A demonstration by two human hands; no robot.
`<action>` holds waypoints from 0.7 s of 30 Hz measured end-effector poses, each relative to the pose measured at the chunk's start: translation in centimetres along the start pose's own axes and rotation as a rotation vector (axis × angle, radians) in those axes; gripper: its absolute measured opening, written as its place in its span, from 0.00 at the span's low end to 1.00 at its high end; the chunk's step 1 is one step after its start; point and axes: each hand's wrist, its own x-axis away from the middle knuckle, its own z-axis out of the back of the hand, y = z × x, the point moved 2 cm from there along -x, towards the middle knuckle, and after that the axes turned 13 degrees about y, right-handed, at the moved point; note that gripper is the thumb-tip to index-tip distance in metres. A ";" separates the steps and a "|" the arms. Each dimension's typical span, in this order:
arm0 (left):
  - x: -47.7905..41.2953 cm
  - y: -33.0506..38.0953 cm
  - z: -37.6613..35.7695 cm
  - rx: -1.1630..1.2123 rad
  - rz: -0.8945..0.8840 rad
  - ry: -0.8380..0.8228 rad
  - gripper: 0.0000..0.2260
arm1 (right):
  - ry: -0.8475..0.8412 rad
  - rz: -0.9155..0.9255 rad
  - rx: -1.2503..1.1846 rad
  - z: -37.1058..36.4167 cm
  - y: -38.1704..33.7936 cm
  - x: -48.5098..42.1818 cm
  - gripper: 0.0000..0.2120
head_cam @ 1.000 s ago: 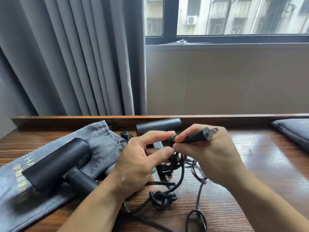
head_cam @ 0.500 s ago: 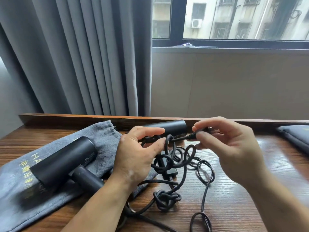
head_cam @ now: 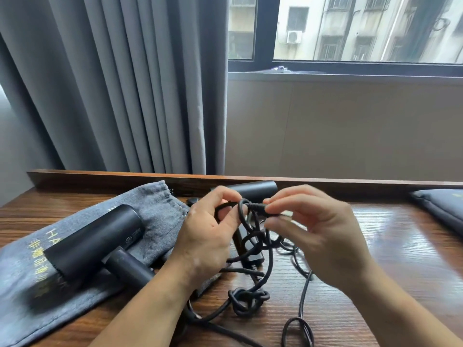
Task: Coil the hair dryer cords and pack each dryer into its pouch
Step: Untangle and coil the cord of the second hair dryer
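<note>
My left hand (head_cam: 205, 241) pinches a loop of the thin black power cord (head_cam: 268, 254) between thumb and forefinger. My right hand (head_cam: 325, 236) grips the black two-pin plug (head_cam: 258, 209) between thumb and fingertips, the other fingers loosely curled. A second ago the plug stuck up past my right knuckles with its pins aimed up and to the right, and my hands were touching. Half a second ago they had drawn apart with the cord stretched between them. Now they are near each other again, and the plug lies level with its pins toward my right palm and a turn of cord looped round its neck.

The rest of the cord hangs in a tangle below my hands onto the brown wooden table (head_cam: 388, 259), and its knotted clump (head_cam: 246, 299) lies where it did. The matte black cylindrical hair dryer (head_cam: 95, 239) rests as before on the grey fabric drawstring pouch (head_cam: 160, 206) to my left. A second black hair dryer (head_cam: 258, 189) lies behind my hands.
</note>
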 end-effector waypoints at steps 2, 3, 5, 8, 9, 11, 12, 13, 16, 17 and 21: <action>-0.1 0.0 0.0 0.125 0.116 0.044 0.08 | -0.073 0.042 0.063 0.1 0.2 0.1 0.11; -0.1 0.0 -0.1 0.180 0.164 0.037 0.08 | -0.096 0.014 0.038 0.3 0.3 0.0 0.12; 0.0 0.3 -0.3 0.326 0.251 0.003 0.06 | -0.116 -0.101 -0.084 0.5 0.2 -0.1 0.11; 0.3 0.9 -0.4 0.531 0.369 -0.062 0.03 | -0.130 -0.208 -0.231 0.3 0.3 -0.1 0.11; 0.4 1.0 -0.4 0.559 0.380 -0.088 0.06 | -0.125 -0.196 -0.225 0.2 0.3 0.0 0.12; 0.5 1.0 -0.5 0.565 0.371 -0.142 0.12 | -0.097 -0.120 -0.136 0.2 0.6 -0.1 0.15; 0.5 1.0 -0.6 0.560 0.360 -0.162 0.13 | -0.087 -0.081 -0.075 0.2 0.6 -0.2 0.15; 0.5 1.1 -0.5 0.563 0.348 -0.172 0.14 | -0.084 -0.058 -0.016 0.2 0.7 -0.3 0.16; 0.2 1.1 -0.4 0.567 0.298 -0.167 0.17 | -0.152 -0.129 0.079 -0.1 1.1 -0.2 0.23; 0.1 0.9 -0.2 0.535 0.266 -0.147 0.19 | -0.207 -0.164 0.104 -0.3 1.1 -0.1 0.25; 0.0 1.0 -0.1 0.420 0.161 0.013 0.15 | -0.123 -0.218 0.207 -0.3 0.5 -0.2 0.10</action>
